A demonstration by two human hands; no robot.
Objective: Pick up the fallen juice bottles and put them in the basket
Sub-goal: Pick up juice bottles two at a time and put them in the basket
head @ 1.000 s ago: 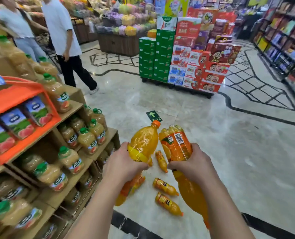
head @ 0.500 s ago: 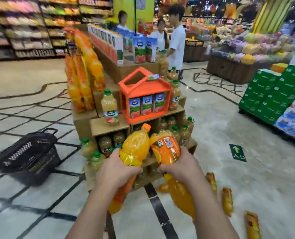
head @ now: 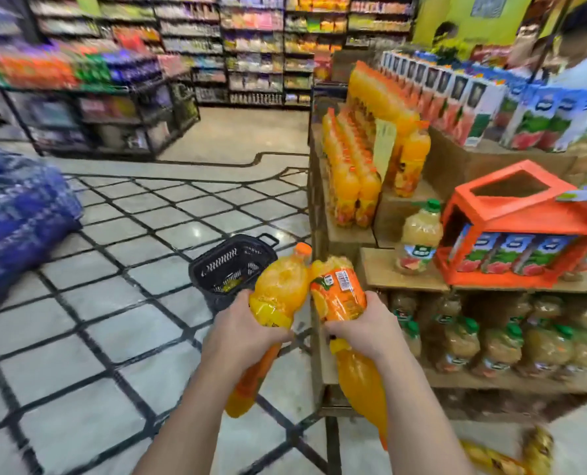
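Note:
My left hand [head: 240,334] grips two orange juice bottles: one [head: 282,289] points up with its orange cap, the other [head: 247,382] hangs below my fist. Just to its right, my right hand [head: 364,327] also holds two, a labelled bottle [head: 340,289] above and another [head: 364,382] pointing down. The upper bottles touch each other. A black plastic basket [head: 210,265] stands on the floor just beyond my left hand, partly hidden by the bottles. Two fallen bottles [head: 494,457] lie blurred on the floor at the bottom right.
A cardboard display stand [head: 401,279] full of juice bottles fills the right side, with an orange house-shaped carton holder [head: 521,214] on it. Blue sacks [head: 18,217] lie at the left. A dark shelf rack [head: 97,114] stands behind. A person [head: 583,63] stands top right.
My view has swung left and I have moved closer to the basket, which now sits just behind my hands. The fallen bottles have slid to the bottom right corner. Both grips are unchanged.

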